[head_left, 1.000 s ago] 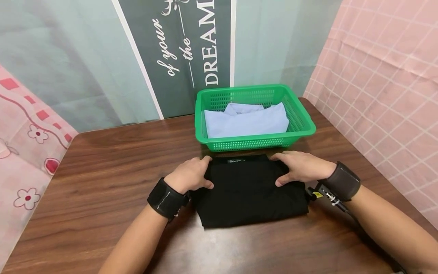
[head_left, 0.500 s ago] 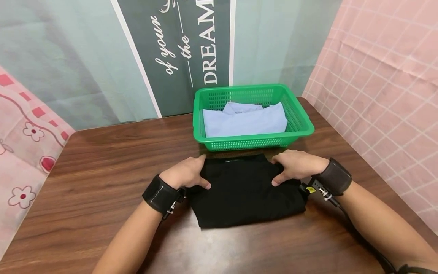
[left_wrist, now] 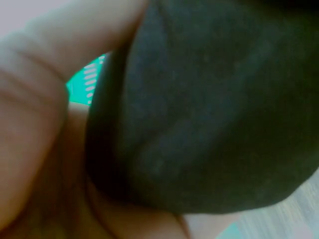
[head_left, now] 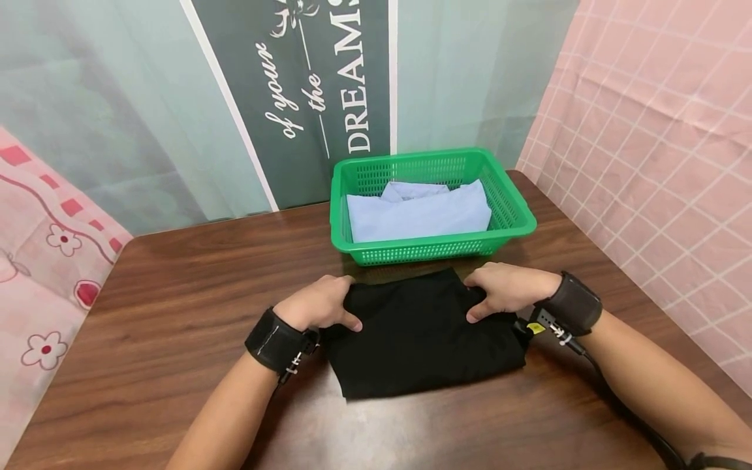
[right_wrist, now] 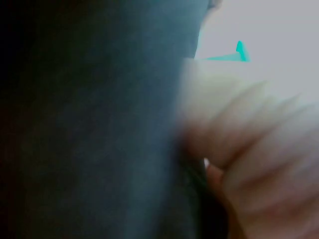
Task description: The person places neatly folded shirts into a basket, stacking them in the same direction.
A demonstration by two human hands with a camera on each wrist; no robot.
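Observation:
A folded black garment [head_left: 423,343] lies in front of the basket in the head view, with a hand at each side. My left hand [head_left: 319,303] grips its left side, thumb on top; in the left wrist view the fingers [left_wrist: 134,219] pass beneath the dark cloth [left_wrist: 209,114]. My right hand [head_left: 510,287] holds the right side, thumb over the top face. Blurred dark cloth [right_wrist: 99,119] fills much of the right wrist view, beside the curled fingers [right_wrist: 264,149]. The garment's far edge bows between the hands.
Just behind the garment stands a green plastic basket [head_left: 435,251] holding a folded light blue collared shirt [head_left: 420,219]. The wooden table [head_left: 194,287] meets a printed curtain [head_left: 470,78] at the back and pink cloths at both sides.
The garment's far edge has tipped, and the label on it has gone out of sight. Both hands keep their places at its sides, while the head view shifts slightly.

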